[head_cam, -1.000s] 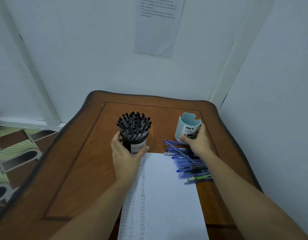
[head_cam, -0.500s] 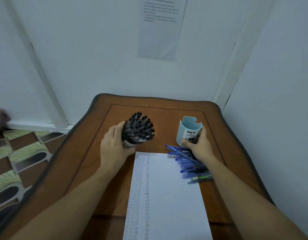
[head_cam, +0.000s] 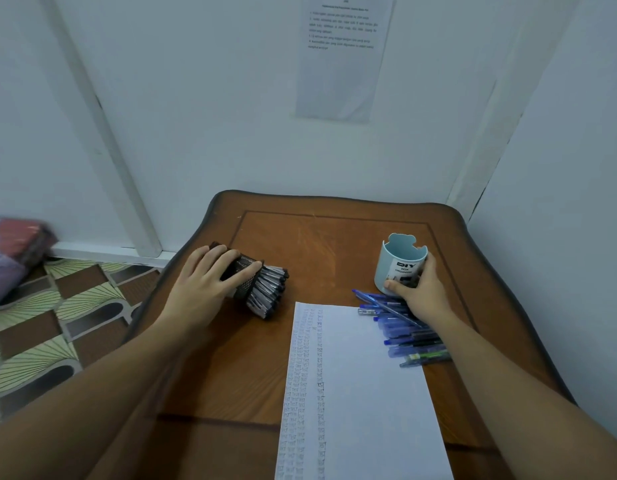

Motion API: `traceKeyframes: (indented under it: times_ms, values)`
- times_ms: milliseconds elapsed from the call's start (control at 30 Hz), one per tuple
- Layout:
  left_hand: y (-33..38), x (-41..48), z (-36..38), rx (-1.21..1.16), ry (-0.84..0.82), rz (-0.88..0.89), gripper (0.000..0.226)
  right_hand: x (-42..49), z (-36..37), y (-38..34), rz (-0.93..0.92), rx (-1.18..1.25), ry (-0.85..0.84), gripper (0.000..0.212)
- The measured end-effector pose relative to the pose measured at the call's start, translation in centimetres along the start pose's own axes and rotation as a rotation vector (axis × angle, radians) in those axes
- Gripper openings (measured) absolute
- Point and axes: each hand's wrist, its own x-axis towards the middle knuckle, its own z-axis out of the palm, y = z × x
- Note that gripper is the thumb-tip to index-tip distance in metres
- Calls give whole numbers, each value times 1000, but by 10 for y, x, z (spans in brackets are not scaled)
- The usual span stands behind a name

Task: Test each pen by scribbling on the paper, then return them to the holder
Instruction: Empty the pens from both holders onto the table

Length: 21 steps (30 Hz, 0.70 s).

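My left hand (head_cam: 203, 284) grips a black mesh holder (head_cam: 243, 276) tipped on its side at the table's left, and several black pens (head_cam: 269, 292) stick out of its mouth toward the right. My right hand (head_cam: 416, 289) grips the base of an upright light-blue holder (head_cam: 399, 261) labelled DIY. Several blue pens (head_cam: 400, 323) lie in a loose pile just in front of that holder, partly under my right wrist. A white paper (head_cam: 362, 386) with columns of small scribbles down its left side lies in the middle front of the table.
The wooden table (head_cam: 335, 233) stands in a corner, with white walls behind it and to the right. A printed sheet (head_cam: 341, 57) hangs on the back wall. Patterned floor tiles (head_cam: 57, 323) and a purple-red bundle (head_cam: 12, 251) lie to the left.
My left hand has tipped the black mesh holder from upright onto its side and shifted it left, so the pens now point right. My right hand has stayed on the blue holder.
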Motion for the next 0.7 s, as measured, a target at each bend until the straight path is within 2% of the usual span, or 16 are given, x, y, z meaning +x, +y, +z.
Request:
traceKeyframes:
  times_ms: [233, 400, 533, 700]
  values:
    - [0, 4, -4, 0, 71, 82, 97, -2, 0, -2, 4, -5, 1, 90]
    - [-12, -1, 0, 5, 101, 31, 90, -2, 0, -3, 6, 0, -7, 91]
    - [-26, -11, 5, -2, 95, -32, 75, -1, 1, -3, 9, 6, -5, 92]
    - [-62, -27, 4, 49, 97, -109, 88, -1, 0, -1, 9, 4, -5, 92]
